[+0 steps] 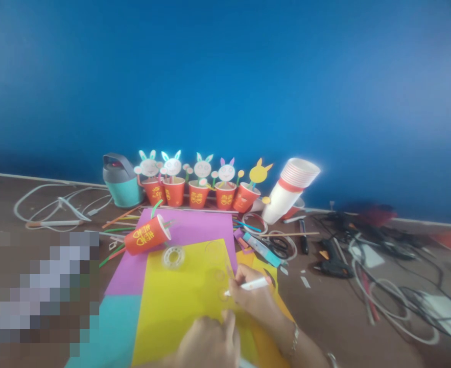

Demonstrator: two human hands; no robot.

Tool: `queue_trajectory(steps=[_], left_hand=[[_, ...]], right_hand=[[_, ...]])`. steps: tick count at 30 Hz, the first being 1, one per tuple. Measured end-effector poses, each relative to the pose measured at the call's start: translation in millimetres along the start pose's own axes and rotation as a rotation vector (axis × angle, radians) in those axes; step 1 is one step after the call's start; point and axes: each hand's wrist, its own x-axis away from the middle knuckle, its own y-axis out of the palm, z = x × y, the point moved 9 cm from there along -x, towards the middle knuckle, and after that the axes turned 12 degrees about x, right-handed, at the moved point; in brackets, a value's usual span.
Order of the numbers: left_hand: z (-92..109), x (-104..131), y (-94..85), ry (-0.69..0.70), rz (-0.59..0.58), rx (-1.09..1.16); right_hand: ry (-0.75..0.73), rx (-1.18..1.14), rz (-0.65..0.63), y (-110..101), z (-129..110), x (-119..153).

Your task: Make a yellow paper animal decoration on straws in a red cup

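1. One cup (143,239) lies tipped over on the purple sheet (190,225), with its mouth to the right; a nudge could roll it onto the work.
2. The tape (173,257) rests flat on the yellow sheet (179,296) and might slide if the paper is tugged.
3. The yellow sheet lies over other papers, in front of the person; it seems likely to creep if the holding pressure eases.
4. The left hand (210,340) is at the sheet's near part, fingers mostly curled; I cannot tell whether it pinches anything. A careless shift could crease the paper.
5. Faint circles (219,276) run near the sheet's right edge; rubbing fingers may smear them.
6. The right hand (256,299) pinches a white pen (255,284), tip at the lowest circle; a jolt could skew the line.
7. The cup stack (290,189) leans, so a bump could topple it.
8. The glue gun (334,259) lies near tangled cables (405,306); a snagged cable could drag it. Whether it is hot does not show.
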Motion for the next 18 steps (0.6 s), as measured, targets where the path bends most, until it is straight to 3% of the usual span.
queue_trajectory(steps=[11, 18], left_hand=[[-0.4, -2.3, -3.5, -0.007, -0.053, 0.010], [0.3, -2.1, -4.7, -0.004, -0.048, 0.009]], right_hand=[[0.051, -0.017, -0.016, -3.4, -2.0, 0.2], [0.008, -0.027, -0.004, -1.6, -3.6, 1.1]])
